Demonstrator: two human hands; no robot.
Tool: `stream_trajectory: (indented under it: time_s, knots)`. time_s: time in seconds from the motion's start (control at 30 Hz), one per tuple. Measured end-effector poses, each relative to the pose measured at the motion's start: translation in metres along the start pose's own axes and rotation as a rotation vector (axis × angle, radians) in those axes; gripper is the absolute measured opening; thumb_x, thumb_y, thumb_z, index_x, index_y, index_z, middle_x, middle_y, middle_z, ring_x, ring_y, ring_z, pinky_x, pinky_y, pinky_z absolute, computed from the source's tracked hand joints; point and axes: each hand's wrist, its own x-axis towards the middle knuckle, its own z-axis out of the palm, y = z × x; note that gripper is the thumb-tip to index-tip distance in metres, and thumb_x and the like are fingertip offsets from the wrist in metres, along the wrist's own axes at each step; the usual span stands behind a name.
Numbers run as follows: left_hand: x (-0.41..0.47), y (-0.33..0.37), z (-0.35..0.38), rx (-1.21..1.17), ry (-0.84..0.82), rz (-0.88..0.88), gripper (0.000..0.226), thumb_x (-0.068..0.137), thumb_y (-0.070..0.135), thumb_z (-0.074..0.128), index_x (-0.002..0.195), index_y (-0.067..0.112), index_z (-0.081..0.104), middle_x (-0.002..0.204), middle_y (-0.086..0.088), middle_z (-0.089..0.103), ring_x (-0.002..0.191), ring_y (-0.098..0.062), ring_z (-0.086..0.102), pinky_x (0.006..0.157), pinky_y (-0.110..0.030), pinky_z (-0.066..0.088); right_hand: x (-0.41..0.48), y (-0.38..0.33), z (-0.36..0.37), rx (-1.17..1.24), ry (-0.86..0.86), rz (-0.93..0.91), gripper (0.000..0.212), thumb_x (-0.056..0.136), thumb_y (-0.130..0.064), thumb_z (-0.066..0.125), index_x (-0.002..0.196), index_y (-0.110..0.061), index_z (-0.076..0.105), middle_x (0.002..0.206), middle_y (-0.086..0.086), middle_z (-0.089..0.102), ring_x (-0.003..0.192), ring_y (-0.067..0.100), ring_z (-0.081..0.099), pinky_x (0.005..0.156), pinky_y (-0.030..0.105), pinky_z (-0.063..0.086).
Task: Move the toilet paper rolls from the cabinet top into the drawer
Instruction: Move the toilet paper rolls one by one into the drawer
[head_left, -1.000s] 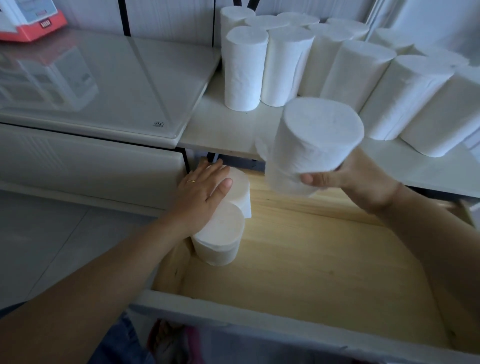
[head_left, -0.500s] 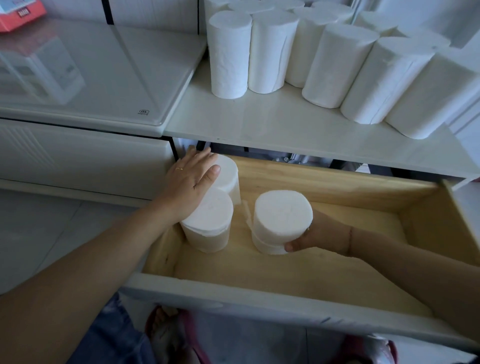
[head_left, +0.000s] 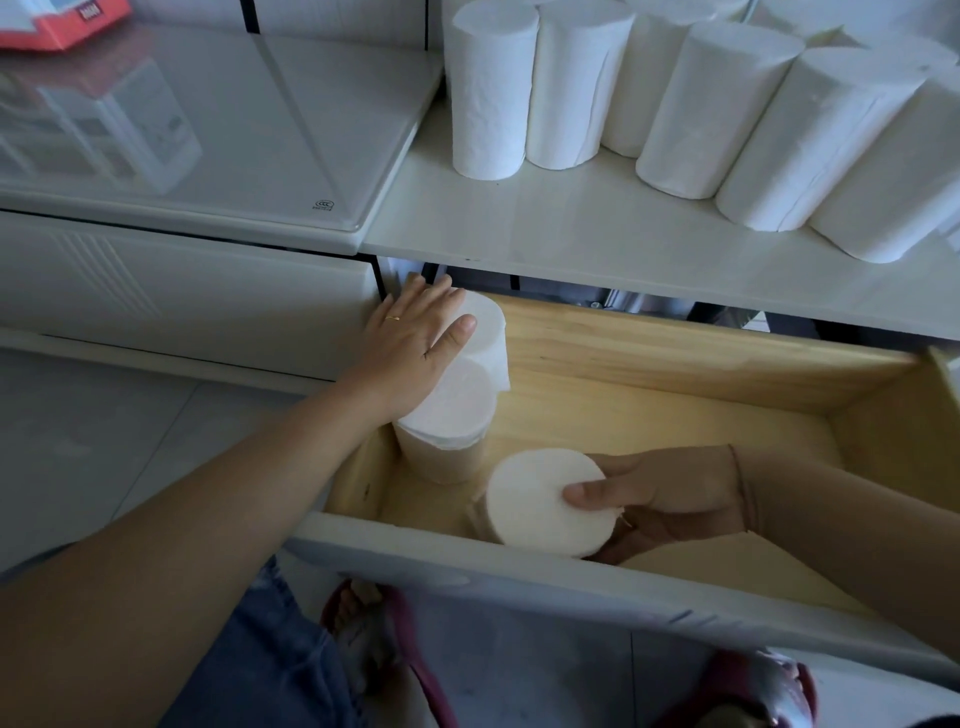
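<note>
Gripping a toilet paper roll (head_left: 545, 501) upright near the wooden drawer (head_left: 649, 374)'s front wall, the right hand (head_left: 670, 501) curls shut around it. At 10 o'clock, the left hand (head_left: 415, 343) lies flat, open, atop two corner rolls (head_left: 457, 410). Beyond, at 12 o'clock, remaining rolls (head_left: 675, 104) stand on the cabinet top (head_left: 571, 228).

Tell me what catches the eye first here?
A crowd of white toilet paper rolls stands on the cabinet top. Below it, an open wooden drawer holds two rolls in its left corner under the flat left hand. The right hand grips a third roll near the drawer's front.
</note>
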Motion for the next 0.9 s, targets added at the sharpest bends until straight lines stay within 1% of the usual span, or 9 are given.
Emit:
stream_trajectory:
  time_s: [0.07,0.2,0.33,0.43,0.53,0.63,0.7,0.83,0.9]
  knots:
    - [0.0,0.002,0.0,0.007,0.002,0.0,0.071,0.086,0.062,0.01,0.145,0.027,0.024,0.157,0.007,0.014,0.144,-0.011,-0.001,0.116,-0.038,0.0,0.007,-0.001,0.013,0.025,0.019,-0.013,0.055,0.077,-0.032,0.072,0.128,-0.029,0.054,0.125,0.007,0.064,0.107,0.022,0.065,0.092,0.035,0.054]
    - [-0.001,0.003,-0.003,0.003,-0.002,-0.011,0.077,0.081,0.065,0.007,0.145,0.027,0.024,0.157,0.009,0.013,0.144,-0.01,-0.001,0.116,-0.036,-0.001,0.024,-0.01,0.037,0.037,0.047,-0.02,0.052,0.078,-0.033,0.07,0.127,-0.026,0.055,0.108,0.002,0.067,0.084,0.012,0.067,0.074,0.023,0.056]
    - [-0.001,0.005,-0.003,0.006,-0.014,-0.008,0.059,0.093,0.054,0.016,0.146,0.027,0.022,0.157,0.008,0.011,0.144,-0.01,-0.003,0.115,-0.035,-0.003,0.04,-0.023,0.055,0.009,0.103,0.008,0.046,0.084,-0.036,0.068,0.126,-0.024,0.055,0.099,0.0,0.067,0.073,0.01,0.065,0.066,0.021,0.055]
    - [-0.002,0.006,-0.004,0.026,-0.022,-0.005,0.055,0.096,0.049,0.018,0.146,0.026,0.02,0.158,0.008,0.01,0.144,-0.01,-0.004,0.116,-0.035,-0.003,0.045,-0.03,0.062,0.024,0.135,0.04,0.056,0.081,-0.036,0.071,0.131,-0.018,0.052,0.102,0.003,0.067,0.079,0.013,0.065,0.064,0.023,0.055]
    - [-0.002,0.007,-0.006,0.029,-0.032,-0.006,0.055,0.096,0.048,0.019,0.147,0.026,0.019,0.158,0.007,0.01,0.144,-0.011,-0.004,0.116,-0.036,-0.003,0.048,-0.033,0.068,0.025,0.168,0.063,0.061,0.081,-0.035,0.072,0.133,-0.014,0.05,0.108,0.006,0.066,0.086,0.016,0.064,0.069,0.027,0.057]
    - [-0.001,0.008,-0.006,0.048,-0.036,-0.014,0.055,0.096,0.048,0.019,0.147,0.026,0.018,0.158,0.008,0.009,0.144,-0.011,-0.004,0.116,-0.035,-0.005,0.05,-0.039,0.075,0.013,0.189,0.076,0.061,0.081,-0.035,0.073,0.133,-0.013,0.049,0.107,0.006,0.065,0.085,0.017,0.063,0.071,0.028,0.058]
    - [-0.002,0.008,-0.006,0.069,-0.044,-0.016,0.056,0.096,0.05,0.018,0.147,0.026,0.017,0.158,0.008,0.007,0.144,-0.011,-0.005,0.115,-0.035,-0.006,0.052,-0.042,0.08,0.007,0.19,0.08,0.061,0.081,-0.036,0.072,0.133,-0.014,0.048,0.112,0.007,0.064,0.088,0.018,0.063,0.078,0.031,0.056]
    - [-0.002,0.007,-0.006,0.076,-0.066,-0.017,0.058,0.095,0.053,0.018,0.147,0.027,0.015,0.158,0.009,0.005,0.144,-0.011,-0.007,0.114,-0.035,-0.007,0.061,-0.048,0.092,0.045,0.154,0.095,0.06,0.084,-0.037,0.07,0.134,-0.014,0.047,0.129,0.01,0.062,0.115,0.025,0.061,0.099,0.041,0.049]
    - [-0.001,0.007,-0.007,0.064,-0.071,-0.018,0.059,0.095,0.053,0.018,0.147,0.027,0.015,0.158,0.009,0.005,0.144,-0.01,-0.007,0.114,-0.034,-0.007,0.067,-0.051,0.098,0.047,0.144,0.108,0.062,0.083,-0.041,0.069,0.135,-0.015,0.046,0.132,0.011,0.06,0.121,0.026,0.058,0.103,0.043,0.047]
